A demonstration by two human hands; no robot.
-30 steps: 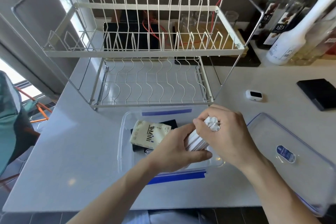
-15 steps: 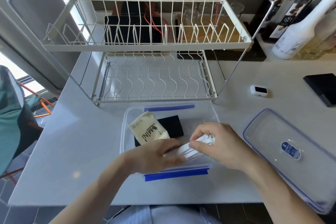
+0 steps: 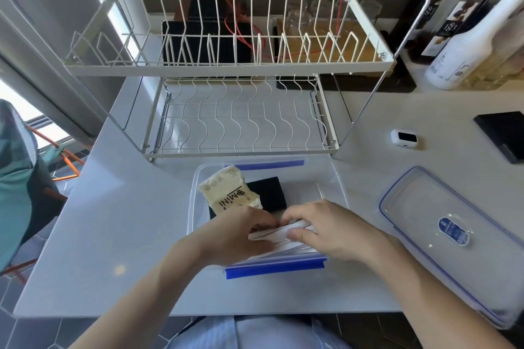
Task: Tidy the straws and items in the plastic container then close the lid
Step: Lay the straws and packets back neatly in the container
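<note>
A clear plastic container (image 3: 334, 178) with blue clips stands open on the white counter in front of me. Inside it, a bundle of white paper-wrapped straws (image 3: 279, 235) lies along the near wall. My left hand (image 3: 238, 232) and my right hand (image 3: 331, 231) both hold the bundle, one at each end, low inside the container. A cream tissue pack marked "MiNi" (image 3: 229, 191) lies at the left on top of a flat black item (image 3: 269, 194). The clear lid (image 3: 442, 238), blue-rimmed with a blue label, lies flat on the counter to the right.
A white two-tier wire dish rack (image 3: 235, 71) stands just behind the container. A small white device (image 3: 404, 138) and a black pad (image 3: 504, 133) lie at the right. Bottles (image 3: 470, 45) stand at the back right. The counter's edge runs close to my body.
Both hands have lowered the straw bundle from above the container to flat along its near wall. The left hand moved further into the container.
</note>
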